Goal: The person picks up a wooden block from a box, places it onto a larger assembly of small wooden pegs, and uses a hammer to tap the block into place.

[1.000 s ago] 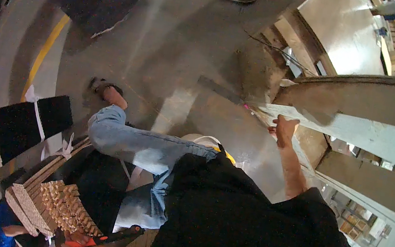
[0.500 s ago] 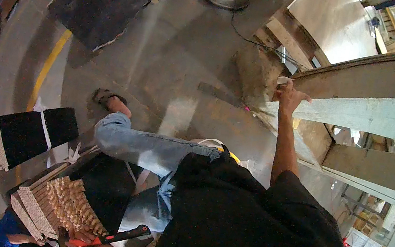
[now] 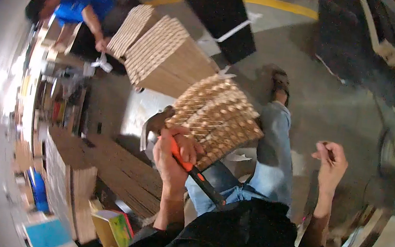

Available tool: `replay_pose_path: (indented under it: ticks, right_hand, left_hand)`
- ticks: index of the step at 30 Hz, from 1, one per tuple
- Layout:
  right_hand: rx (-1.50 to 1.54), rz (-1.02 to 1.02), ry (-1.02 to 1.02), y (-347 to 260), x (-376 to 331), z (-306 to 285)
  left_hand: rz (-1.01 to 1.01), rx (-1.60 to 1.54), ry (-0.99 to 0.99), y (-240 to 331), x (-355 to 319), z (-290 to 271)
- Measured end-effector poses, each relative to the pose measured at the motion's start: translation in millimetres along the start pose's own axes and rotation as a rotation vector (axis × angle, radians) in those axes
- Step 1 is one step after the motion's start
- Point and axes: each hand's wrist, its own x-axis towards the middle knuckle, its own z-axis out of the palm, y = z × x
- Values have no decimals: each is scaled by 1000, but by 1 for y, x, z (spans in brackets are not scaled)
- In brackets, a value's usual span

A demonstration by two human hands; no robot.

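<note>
At the middle of the scene, a hammer (image 3: 187, 165) is gripped by the left hand (image 3: 166, 164), its fingers clamped around the orange part of the handle. Just beyond, the knobby stack (image 3: 221, 119) is partly covered at its near left corner by that hand; whether it is touched cannot be told. The right hand (image 3: 331, 168) is held apart, over the floor to the right, with fingers bent; whether their tips meet cannot be told. Between it and the stack, the way is crossed by a jeans leg (image 3: 277, 141).

Farther left, pale slats (image 3: 178, 66) are stacked, and beyond them a white strip (image 3: 102, 63) is held by a co-worker in blue (image 3: 79, 4). At the far middle, a black bundle (image 3: 220, 11) is bound by a white strap (image 3: 234, 31). A black sheet (image 3: 342, 43) is spread far right. Near left, brown boards (image 3: 114, 175) and a yellow box (image 3: 106, 228) are seen.
</note>
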Motion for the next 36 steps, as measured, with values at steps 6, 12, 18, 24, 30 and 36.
replay_pose_path:
  ticks: [6,12,18,24,30,36]
  right_hand:
    - [122,-445,-779,-116,65,120]
    - [-77,-775,-1104,-154,117,176]
    - [-399,-825,-1348,-183,116,188]
    - [-822,-1446,-1166,-212,109,185]
    - [-863,-1437,-1584,-234,140,219]
    - [-697,-1109,-1985,-235,156,251]
  left_hand:
    - [16,-121,-20,-3,-6,-10]
    - [-41,-197,-101,-6,-4,-8]
    - [-64,-221,-145,-2,-4,-16]
    - [-183,-250,-58,0,-7,-14]
    - [-201,-312,-118,3,-6,-15]
    - [-181,-267,-105,0,-5,-16]
